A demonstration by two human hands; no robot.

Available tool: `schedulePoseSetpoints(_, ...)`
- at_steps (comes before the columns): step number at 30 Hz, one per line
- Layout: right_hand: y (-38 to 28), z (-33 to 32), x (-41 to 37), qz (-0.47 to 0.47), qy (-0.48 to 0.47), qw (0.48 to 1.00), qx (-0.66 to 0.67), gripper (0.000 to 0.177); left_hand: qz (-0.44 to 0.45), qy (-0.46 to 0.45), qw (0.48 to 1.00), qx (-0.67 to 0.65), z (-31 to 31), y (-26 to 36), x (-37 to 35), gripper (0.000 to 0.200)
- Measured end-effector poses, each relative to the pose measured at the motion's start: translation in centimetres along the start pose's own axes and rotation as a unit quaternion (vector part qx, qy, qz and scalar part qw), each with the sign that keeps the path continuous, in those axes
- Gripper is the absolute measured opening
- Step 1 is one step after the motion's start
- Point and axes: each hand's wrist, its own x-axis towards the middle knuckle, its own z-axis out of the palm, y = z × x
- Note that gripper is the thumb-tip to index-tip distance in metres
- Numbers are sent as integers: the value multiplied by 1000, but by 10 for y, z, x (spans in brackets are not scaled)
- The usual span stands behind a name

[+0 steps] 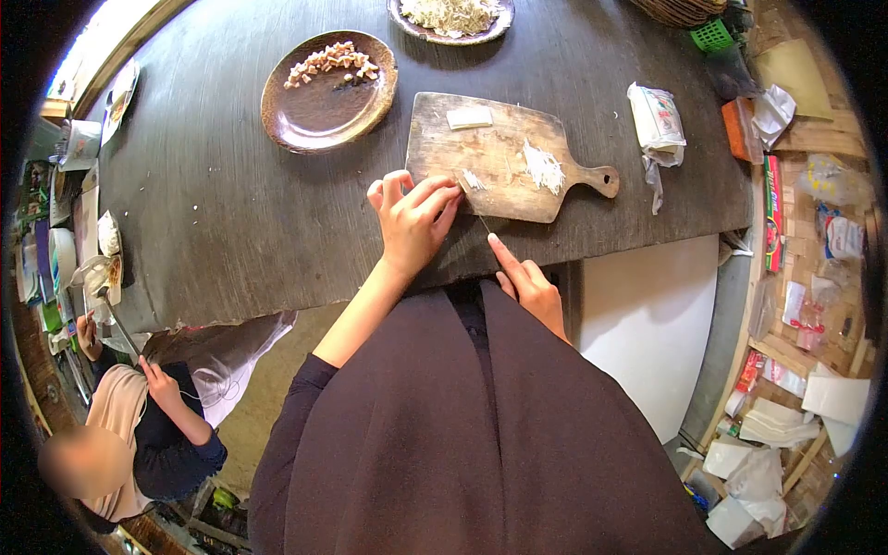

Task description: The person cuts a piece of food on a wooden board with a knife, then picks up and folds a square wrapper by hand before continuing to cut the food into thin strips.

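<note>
A wooden cutting board [504,139] with a handle lies near the table's front edge. On it are a flat white block [469,117], a heap of thin white shreds [543,168] and a few white strips [474,180]. My left hand [413,222] is at the board's lower left corner, fingers bent and pinched on a small pale piece [462,187] at its edge. My right hand [532,289] is closed round a knife, its index finger stretched along the top. The thin knife blade [485,224] points to the piece at my left fingertips; the handle is hidden in my palm.
A brown plate [319,116] with diced pieces lies left of the board, and a plate of pale shreds [450,39] behind it. A white package [658,120] lies right. At lower left, a co-worker [166,416] holds a long utensil. Shelves with packets stand at right.
</note>
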Motion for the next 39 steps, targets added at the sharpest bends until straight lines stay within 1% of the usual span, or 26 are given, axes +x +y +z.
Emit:
schedulePoseSetpoints(3,1,2,-1,-1,5,1000,9,66,-2,1,1000,-1,0,0,0,17)
schedulePoseSetpoints(5,0,5,-3,-8,8,1000,-25,67,-3,1,1000,1,-1,1,-1,17)
schedulePoseSetpoints(9,-1,4,-5,-10,15,999,-43,68,4,1,1000,5,-1,0,0,17)
schedulePoseSetpoints(11,0,-3,-7,5,-19,999,-50,68,6,5,1000,5,0,-1,0,16)
schedulePoseSetpoints(14,-2,-11,-8,20,-34,999,-23,66,6,8,1000,3,2,-1,0,15)
schedulePoseSetpoints(17,-2,-9,-5,26,-22,999,-2,65,0,9,1000,-19,2,0,0,12)
schedulePoseSetpoints(21,-7,-12,-4,38,-25,999,1,65,1,1,1000,-4,-2,0,2,13)
schedulePoseSetpoints(23,-5,-10,-8,23,-48,999,5,64,1,-3,1000,-5,-1,1,2,13)
schedulePoseSetpoints(27,-3,-6,-9,25,-50,998,-1,63,-1,-4,1000,-8,-2,0,2,14)
schedulePoseSetpoints(29,1,-2,-11,5,-43,999,-6,63,-2,-5,1000,-10,-1,0,2,14)
schedulePoseSetpoints(36,-1,8,-6,-5,-16,1000,-11,65,-4,-2,1000,-12,0,0,1,13)
schedulePoseSetpoints(38,-9,2,-2,31,0,1000,3,65,-4,0,1000,-11,-1,0,1,13)
schedulePoseSetpoints(39,-8,2,-2,29,0,1000,3,65,0,3,1000,-10,-1,-1,1,13)
